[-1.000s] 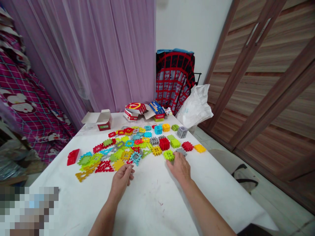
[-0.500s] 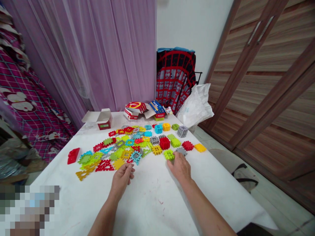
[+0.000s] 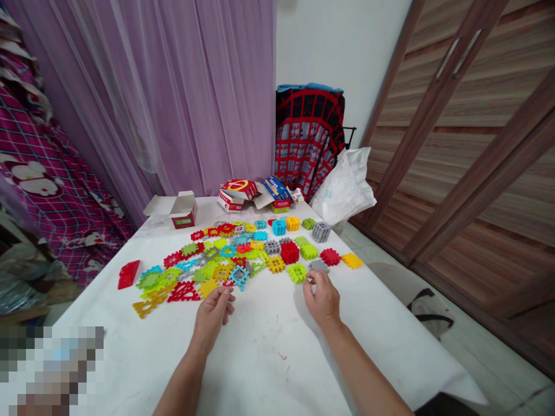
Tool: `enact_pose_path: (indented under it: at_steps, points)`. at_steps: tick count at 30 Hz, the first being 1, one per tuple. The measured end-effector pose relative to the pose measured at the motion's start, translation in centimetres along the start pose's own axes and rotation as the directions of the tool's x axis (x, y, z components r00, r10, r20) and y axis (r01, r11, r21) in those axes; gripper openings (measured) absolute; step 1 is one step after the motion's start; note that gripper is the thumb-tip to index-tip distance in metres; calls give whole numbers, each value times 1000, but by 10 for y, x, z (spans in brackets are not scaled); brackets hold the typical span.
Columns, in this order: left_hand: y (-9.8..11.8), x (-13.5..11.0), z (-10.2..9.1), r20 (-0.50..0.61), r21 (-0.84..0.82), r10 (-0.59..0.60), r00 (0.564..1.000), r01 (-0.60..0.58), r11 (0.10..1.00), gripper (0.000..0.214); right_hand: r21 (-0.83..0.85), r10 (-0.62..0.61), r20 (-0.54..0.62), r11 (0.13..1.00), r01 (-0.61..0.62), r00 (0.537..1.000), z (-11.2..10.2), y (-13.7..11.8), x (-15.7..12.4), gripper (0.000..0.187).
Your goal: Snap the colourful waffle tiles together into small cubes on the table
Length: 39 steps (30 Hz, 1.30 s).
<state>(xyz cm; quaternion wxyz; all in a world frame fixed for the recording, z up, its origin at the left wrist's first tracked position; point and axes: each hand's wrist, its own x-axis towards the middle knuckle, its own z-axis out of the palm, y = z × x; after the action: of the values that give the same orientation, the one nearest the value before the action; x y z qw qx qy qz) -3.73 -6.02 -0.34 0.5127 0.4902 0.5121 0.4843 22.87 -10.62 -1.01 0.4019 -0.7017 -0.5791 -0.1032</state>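
My left hand (image 3: pixel 214 312) hovers over or rests on the table in front of the loose plastic pieces, its fingers loosely bent and nothing visible in them. A yellow piece (image 3: pixel 208 288) lies just beyond its fingertips. On the right, my right hand (image 3: pixel 323 299) is beside a lime green stack of window-shaped interlocking blocks (image 3: pixel 297 273). Its fingers are loosely curled, and I see nothing held in them. Behind that hand lies a grey piece (image 3: pixel 318 266), partly covered. Close by are a thick red stack (image 3: pixel 289 252) and a yellow window stack (image 3: pixel 276 264).
Mixed interlocking pieces (image 3: pixel 186 277) spread over the table's left half. Toward the back right stand blue (image 3: pixel 279 227), orange (image 3: pixel 293 223) and grey (image 3: pixel 321 231) stacks. Opened cardboard boxes (image 3: pixel 184 211) line the far edge. A white bag (image 3: pixel 344 188) leans at the right corner.
My right hand has drawn back a little from the lime green stack toward me, its fingers more curled. The left hand has barely moved.
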Motion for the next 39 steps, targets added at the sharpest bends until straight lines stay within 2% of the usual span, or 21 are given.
enact_pose_path:
  at_steps: [5, 9, 12, 18, 23, 24, 26, 27, 28, 29, 31, 34, 39]
  points:
    - [1, 1, -1, -20, -36, -13, 1000, 12, 999, 48, 131, -268, 49, 957, 260, 962, 9, -28, -2, 14]
    - [0, 0, 1, -18, -40, -11, 1000, 10, 999, 46, 176, -408, 125, 906, 384, 905, 29, -56, -1, 16]
    - [-2, 1, 1, -17, -50, -18, 1000, 17, 999, 45, 208, -483, 134, 868, 452, 865, 46, -72, 0, 17]
    - [-5, 3, 1, -17, -70, -34, 999, 33, 997, 46, 265, -537, 126, 828, 494, 834, 65, -87, 4, 18]
    - [-5, 7, -1, -12, -43, -48, 999, 47, 998, 46, 317, -521, 122, 827, 464, 845, 66, -84, 5, 17]
    - [-4, 10, -3, -19, -7, -31, 999, 31, 999, 46, 326, -513, 116, 829, 455, 851, 66, -84, 5, 16]
    - [-2, 19, -9, -43, 193, 47, 998, -38, 981, 45, 344, -498, 107, 831, 438, 861, 67, -82, 5, 16]
    - [1, 26, -13, -52, 321, 96, 994, -74, 944, 44, 353, -492, 107, 831, 430, 864, 68, -82, 5, 17]
    - [5, 34, -17, -52, 483, 149, 988, -106, 869, 45, 363, -486, 111, 832, 420, 867, 68, -81, 5, 17]
    - [10, 43, -21, -53, 571, 174, 983, -113, 813, 44, 372, -479, 117, 833, 408, 870, 69, -81, 5, 17]
    - [22, 61, -29, -50, 665, 212, 976, -126, 736, 34, 389, -464, 133, 837, 385, 876, 70, -81, 5, 17]
    - [42, 86, -33, -6, 811, 234, 972, -132, 570, 24, 409, -447, 151, 840, 356, 882, 70, -80, 5, 17]
    - [59, 109, -23, 70, 948, 137, 988, -109, 298, 22, 428, -434, 160, 840, 334, 887, 68, -82, 6, 18]
